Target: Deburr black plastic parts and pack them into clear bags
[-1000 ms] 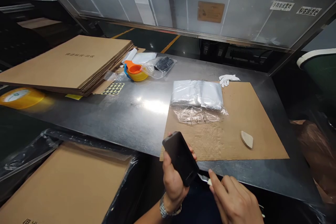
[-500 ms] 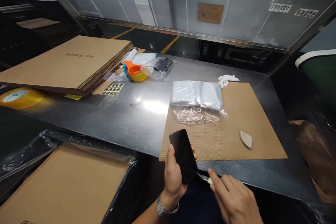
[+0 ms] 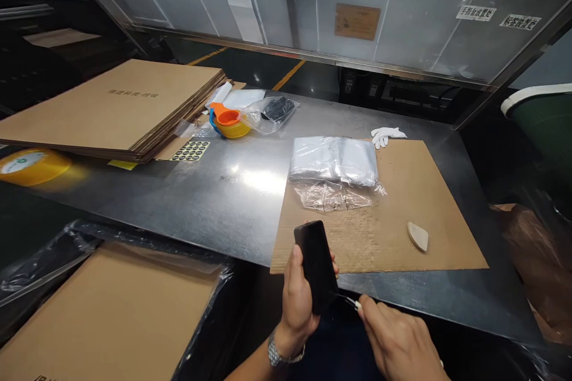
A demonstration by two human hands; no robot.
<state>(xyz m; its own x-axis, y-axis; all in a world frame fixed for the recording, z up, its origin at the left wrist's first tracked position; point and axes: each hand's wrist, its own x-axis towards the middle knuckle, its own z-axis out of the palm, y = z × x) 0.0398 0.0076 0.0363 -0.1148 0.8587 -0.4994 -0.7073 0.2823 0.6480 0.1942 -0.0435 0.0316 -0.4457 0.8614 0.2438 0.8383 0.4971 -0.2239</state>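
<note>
A black, flat rectangular piece (image 3: 316,265) is upright and slightly tilted in front of the table edge. My left hand (image 3: 298,297) is wrapped round it, with the thumb along its left side and fingertips showing at its right. My right hand (image 3: 397,333) grips a small white-handled tool (image 3: 353,303) with a thin metal blade. The blade's tip is at the lower right edge of the black piece. Beyond my hands, a plastic-wrapped pack of clear bags (image 3: 335,161) lies on a cardboard sheet (image 3: 440,202), and a beige wedge-shaped pad (image 3: 417,237) rests at the sheet's right.
Stacked cardboard (image 3: 147,101) stands at the back left, with a yellow tape roll (image 3: 36,166) beside it. Orange and yellow tape rings (image 3: 230,124) and a bagged black item (image 3: 277,109) are nearby. A white glove (image 3: 386,136) lies behind the sheet. An open carton (image 3: 120,309) is lower left.
The black piece has shifted slightly right and turned a little more upright in my left hand. My right hand has turned, with its fingers curled closer round the tool, whose blade now looks thinner.
</note>
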